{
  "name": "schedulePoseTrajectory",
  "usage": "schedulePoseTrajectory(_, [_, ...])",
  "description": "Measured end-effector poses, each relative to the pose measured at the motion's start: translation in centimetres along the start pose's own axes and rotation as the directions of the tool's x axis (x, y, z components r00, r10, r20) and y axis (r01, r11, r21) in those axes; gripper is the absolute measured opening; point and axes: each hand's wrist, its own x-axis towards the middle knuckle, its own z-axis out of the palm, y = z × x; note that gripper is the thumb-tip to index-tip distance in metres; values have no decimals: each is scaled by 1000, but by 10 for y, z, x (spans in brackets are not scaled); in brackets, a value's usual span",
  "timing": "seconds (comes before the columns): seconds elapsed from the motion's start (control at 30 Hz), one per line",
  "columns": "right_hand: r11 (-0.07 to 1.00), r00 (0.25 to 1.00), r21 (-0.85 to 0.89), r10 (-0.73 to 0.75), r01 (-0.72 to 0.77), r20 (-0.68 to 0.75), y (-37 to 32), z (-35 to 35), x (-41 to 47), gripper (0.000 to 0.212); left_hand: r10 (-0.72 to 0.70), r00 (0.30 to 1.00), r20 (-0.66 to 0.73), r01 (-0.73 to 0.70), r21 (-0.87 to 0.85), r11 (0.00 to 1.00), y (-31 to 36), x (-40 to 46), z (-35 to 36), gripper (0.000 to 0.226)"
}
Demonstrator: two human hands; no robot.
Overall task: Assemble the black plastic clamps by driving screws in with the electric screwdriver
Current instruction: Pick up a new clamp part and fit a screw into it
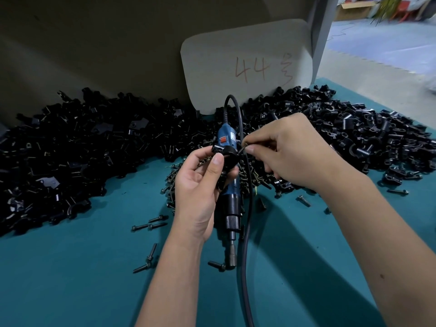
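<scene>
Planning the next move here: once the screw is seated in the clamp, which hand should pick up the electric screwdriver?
Probably the right hand: it only pinches a screw, while the left hand grips the clamp.

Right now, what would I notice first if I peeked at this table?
Probably the two hands in the middle: the left hand holds a black clamp while the right hand pinches a screw at it. Under them, on the green table, lies the blue electric screwdriver. Huge heaps of black clamp parts stretch along the back.
</scene>
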Motion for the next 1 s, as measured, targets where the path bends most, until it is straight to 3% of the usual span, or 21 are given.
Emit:
schedulePoseTrajectory(0.17, [987,994,-116,-107,110,27,-7,3,5,17,-27,999,-22,26,-32,999,2,0,-1,36])
schedulePoseTrajectory(0.27, [995,996,-32,-94,94,-6,-14,6,6,15,-53,998,-26,53,-15,998,1,1,-3,53])
schedulePoseTrajectory(0.37, [998,998,31,-56,56,9,-12,10,4,15,-64,997,-34,65,20,998,0,2,-3,52])
schedulePoseTrajectory(0.53, [974,998,218,67,-65,-3,0,18,2,16,-123,992,-39,120,-64,991,2,1,0,59])
schedulePoseTrajectory(0.77, [969,999,245,47,-42,-14,4,21,2,12,-155,987,-50,149,-107,983,5,0,1,70])
schedulePoseTrajectory(0.83, [966,998,251,55,-53,-1,4,20,3,9,-164,985,-49,158,-111,981,6,0,2,60])
schedulePoseTrajectory(0.9, [966,998,253,55,-58,19,3,17,3,5,-155,987,-43,151,-84,985,5,0,1,34])
schedulePoseTrajectory(1.0, [976,999,212,42,-48,34,2,14,3,10,-145,989,-18,144,-47,988,6,-1,1,28])
